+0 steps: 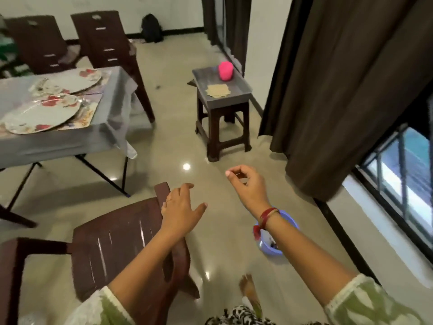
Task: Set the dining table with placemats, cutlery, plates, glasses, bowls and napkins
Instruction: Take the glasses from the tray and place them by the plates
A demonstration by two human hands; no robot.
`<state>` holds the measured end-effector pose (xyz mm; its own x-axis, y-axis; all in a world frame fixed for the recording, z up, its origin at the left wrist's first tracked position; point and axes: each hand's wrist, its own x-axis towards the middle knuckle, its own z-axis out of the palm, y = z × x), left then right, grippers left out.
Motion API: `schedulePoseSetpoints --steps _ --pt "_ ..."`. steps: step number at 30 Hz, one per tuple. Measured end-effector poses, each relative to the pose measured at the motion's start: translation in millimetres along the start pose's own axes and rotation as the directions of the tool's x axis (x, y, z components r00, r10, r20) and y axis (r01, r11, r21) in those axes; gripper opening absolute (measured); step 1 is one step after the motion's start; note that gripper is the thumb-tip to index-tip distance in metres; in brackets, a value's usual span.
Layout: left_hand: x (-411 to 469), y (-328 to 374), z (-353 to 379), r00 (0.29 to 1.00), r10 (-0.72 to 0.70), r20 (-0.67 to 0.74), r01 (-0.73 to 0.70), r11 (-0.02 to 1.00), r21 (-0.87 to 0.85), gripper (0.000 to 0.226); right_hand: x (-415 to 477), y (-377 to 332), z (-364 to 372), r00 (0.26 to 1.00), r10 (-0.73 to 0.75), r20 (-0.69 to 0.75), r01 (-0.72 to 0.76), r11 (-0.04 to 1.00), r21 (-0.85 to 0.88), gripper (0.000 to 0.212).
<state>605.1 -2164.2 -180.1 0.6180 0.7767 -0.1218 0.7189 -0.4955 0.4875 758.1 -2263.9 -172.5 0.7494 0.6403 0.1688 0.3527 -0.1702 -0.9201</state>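
**Both grips free, place settings off to the left**

Closest to me, the back of a brown plastic chair (pixel 112 249) fills the lower left. My left grip (pixel 181 207) hangs over its top edge, fingers loosely spread and thumb out, holding nothing; I cannot tell whether it touches the chair.

Just to the right, a blue bowl (pixel 291 222) sits on the glossy floor (pixel 164 141), partly hidden behind my right wrist, with something dark inside that I cannot make out.

My right grip (pixel 246 184) is raised over the floor, fingers curled in with the forefinger tip close to the thumb, and nothing visible between them.

Farther left stands the tabletop (pixel 110 90) under a grey cloth. On it lie two floral plates, a nearer one (pixel 44 113) and a farther one (pixel 75 82). The nearer plate rests on a printed placemat (pixel 87 113). Any cutlery beside it is too blurred to tell.

Ahead, well apart from the tabletop, a dark stool (pixel 206 76) carries a pink cup (pixel 225 70) and, just in front of it, a small stack of tan squares (pixel 218 90).

Brown curtains (pixel 351 90) hang to the right. Two more chairs (pixel 105 38) stand behind the tabletop.
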Motion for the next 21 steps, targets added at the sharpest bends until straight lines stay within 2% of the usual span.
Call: schedulePoseSetpoints --steps 4,12,14,15,21 --pt "73 25 1 0.994 -0.095 -0.05 0.091 0.993 -0.075 0.059 91 11 -3 0.999 -0.021 0.05 0.017 0.997 0.071 0.003" --pt "183 61 -8 0.988 -0.103 -0.113 0.069 0.96 -0.273 0.057 220 20 -5 1.0 -0.012 0.022 0.01 0.996 0.088 0.008" --pt "236 56 -9 0.979 -0.137 -0.15 0.081 0.94 -0.33 0.057 277 25 18 0.998 -0.003 0.056 -0.002 0.996 0.085 0.008" --pt "240 59 -14 0.978 -0.131 -0.161 0.07 0.94 -0.335 0.056 283 24 19 0.999 -0.003 0.049 -0.002 0.995 0.103 0.009" --pt "400 42 -34 0.964 -0.177 -0.199 0.097 0.929 -0.358 0.054 442 41 93 0.998 0.017 0.062 -0.027 0.984 0.177 0.011"
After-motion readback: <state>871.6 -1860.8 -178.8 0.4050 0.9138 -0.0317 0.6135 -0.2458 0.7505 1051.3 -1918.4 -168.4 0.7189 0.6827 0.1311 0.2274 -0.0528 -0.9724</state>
